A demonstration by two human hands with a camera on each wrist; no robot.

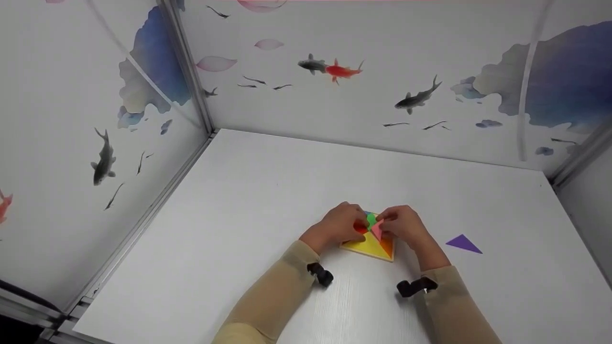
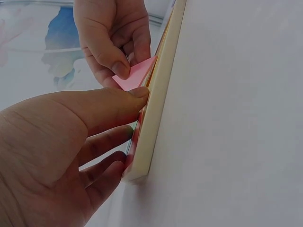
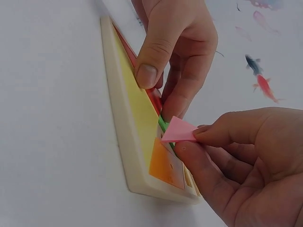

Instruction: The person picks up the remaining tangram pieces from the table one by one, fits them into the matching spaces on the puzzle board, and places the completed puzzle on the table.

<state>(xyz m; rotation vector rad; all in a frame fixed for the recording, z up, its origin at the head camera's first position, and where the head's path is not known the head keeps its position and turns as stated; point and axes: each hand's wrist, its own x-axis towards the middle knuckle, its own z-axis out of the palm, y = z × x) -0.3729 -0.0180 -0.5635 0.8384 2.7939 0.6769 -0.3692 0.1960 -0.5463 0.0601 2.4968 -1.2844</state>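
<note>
A square tangram tray [image 3: 118, 113] with a pale rim lies on the table, holding a large yellow triangle [image 1: 367, 246], an orange piece [image 3: 165, 163], a red piece [image 3: 154, 98] and a green piece [image 1: 371, 220]. Between thumb and index finger, my right hand [image 1: 405, 225] pinches a small pink triangle [image 3: 177, 131], tilted up over the tray. My left hand [image 1: 340, 223] rests on the tray from the left, its thumb at the yellow triangle and its fingertips by the red and green pieces. Both hands partly hide the tray's far side.
A purple triangle [image 1: 464, 244] lies flat on the white table [image 1: 267, 191], right of the right hand. Printed panels with fish and petals [image 1: 354, 110] wall the table at the back and left. Black straps [image 1: 321, 275] circle both wrists.
</note>
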